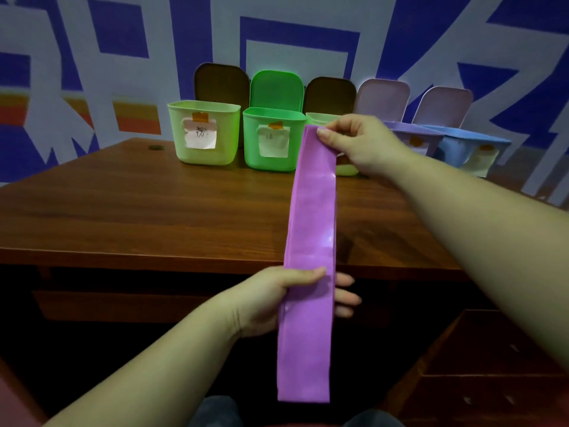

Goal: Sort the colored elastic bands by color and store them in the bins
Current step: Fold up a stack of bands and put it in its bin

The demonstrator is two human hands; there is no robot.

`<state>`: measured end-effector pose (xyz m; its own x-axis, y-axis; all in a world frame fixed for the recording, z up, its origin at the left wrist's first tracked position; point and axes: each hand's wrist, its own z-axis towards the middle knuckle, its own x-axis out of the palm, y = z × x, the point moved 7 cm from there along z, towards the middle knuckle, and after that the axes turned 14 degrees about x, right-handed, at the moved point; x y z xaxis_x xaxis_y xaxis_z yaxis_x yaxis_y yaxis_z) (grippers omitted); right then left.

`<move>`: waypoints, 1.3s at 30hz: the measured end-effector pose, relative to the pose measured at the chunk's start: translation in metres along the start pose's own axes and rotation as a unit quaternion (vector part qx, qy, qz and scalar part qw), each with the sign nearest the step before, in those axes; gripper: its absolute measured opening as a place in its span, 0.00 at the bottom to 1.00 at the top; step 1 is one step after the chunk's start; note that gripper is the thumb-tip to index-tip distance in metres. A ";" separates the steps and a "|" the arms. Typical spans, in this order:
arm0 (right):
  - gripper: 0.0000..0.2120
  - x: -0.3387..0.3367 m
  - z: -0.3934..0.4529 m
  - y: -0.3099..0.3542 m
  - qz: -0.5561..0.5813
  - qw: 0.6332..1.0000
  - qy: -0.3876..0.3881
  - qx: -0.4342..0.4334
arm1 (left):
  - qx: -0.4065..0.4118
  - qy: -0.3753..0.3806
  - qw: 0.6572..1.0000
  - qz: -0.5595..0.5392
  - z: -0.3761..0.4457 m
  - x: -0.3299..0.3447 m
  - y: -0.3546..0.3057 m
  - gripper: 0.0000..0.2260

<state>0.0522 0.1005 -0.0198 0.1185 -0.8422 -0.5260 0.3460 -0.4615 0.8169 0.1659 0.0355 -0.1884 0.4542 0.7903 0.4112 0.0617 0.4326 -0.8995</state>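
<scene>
A long flat purple elastic band (pixel 311 229) hangs stretched in front of me. My right hand (pixel 360 143) pinches its top end, in front of the bins. My left hand (pixel 286 297) grips the band lower down, thumb over the front and fingers behind it; the tail hangs below the table edge. Along the back of the table stands a row of open bins with raised lids: a pale green bin (pixel 204 134), a bright green bin (pixel 271 140), a second pale green bin (pixel 346 169) mostly hidden by my right hand, a purple bin (pixel 412 134) and a blue bin (pixel 474 149).
The bins stand on a brown wooden table (pixel 138 211) against a blue and white patterned wall. Paper labels are taped to the bin fronts. A wooden drawer unit (pixel 492 365) stands at the lower right, beside my knees.
</scene>
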 end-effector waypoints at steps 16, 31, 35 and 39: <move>0.06 0.001 0.073 -0.057 -0.038 0.996 -0.066 0.047 | -0.037 -0.097 0.987 -0.120 -0.012 -0.016 0.017 0.12; 0.12 0.026 0.073 -0.119 -0.150 0.977 -0.097 0.118 | -0.098 -0.127 0.987 0.012 -0.023 -0.030 0.020 0.15; 0.11 0.028 0.073 -0.128 -0.162 0.977 -0.084 0.114 | -0.168 -0.032 0.921 0.350 -0.035 -0.050 -0.022 0.19; 0.11 0.031 0.073 -0.132 -0.144 0.982 -0.081 0.089 | -0.183 -0.064 0.885 0.424 -0.021 -0.071 -0.086 0.18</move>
<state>-0.0581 0.1150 -0.1264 -0.1157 -0.6965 -0.7081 0.1736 -0.7161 0.6760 0.1463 -0.0673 -0.1432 0.3725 0.8163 -0.4414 0.0414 -0.4898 -0.8709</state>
